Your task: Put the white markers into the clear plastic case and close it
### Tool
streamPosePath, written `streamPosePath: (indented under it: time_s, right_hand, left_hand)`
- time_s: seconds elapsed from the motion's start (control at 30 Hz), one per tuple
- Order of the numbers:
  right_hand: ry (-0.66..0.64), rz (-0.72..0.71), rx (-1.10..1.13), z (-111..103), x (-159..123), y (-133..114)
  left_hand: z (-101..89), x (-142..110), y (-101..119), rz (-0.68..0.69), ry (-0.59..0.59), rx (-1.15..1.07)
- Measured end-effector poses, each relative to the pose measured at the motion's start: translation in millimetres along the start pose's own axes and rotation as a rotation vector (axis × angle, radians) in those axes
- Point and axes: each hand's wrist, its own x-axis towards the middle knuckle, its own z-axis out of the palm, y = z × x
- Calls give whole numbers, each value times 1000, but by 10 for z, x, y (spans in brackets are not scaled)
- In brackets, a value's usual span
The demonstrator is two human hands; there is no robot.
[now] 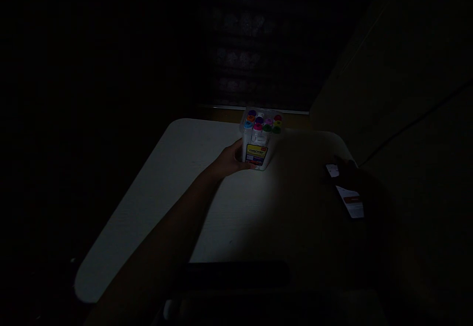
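Observation:
A clear plastic case of markers (258,138) stands toward the far side of the white table, its several coloured caps facing up and a yellow-and-dark label on its front. My left hand (233,161) is wrapped round the left side of the case near its base, thumb across the front. At the right edge of the table lies a phone (343,193) with a lit screen. My right hand (347,173) is a dark shape over the phone; its fingers are mostly lost in shadow, so I cannot make out their grip.
The white table (177,168) has rounded corners and lies half in deep shadow on the right. A thin dark cable (414,124) runs along the wall at the right. Patterned dark fabric (240,59) hangs behind. A dark object (232,274) sits at the near edge.

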Motion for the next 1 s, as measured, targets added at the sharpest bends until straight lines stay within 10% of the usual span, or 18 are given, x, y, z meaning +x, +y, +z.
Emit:
streamPosePath:
  time_s: [1.0]
  right_hand:
    - [-62, -30, -35, 348, 646, -171]
  left_hand:
    - [-11, 9, 7, 19, -8, 14]
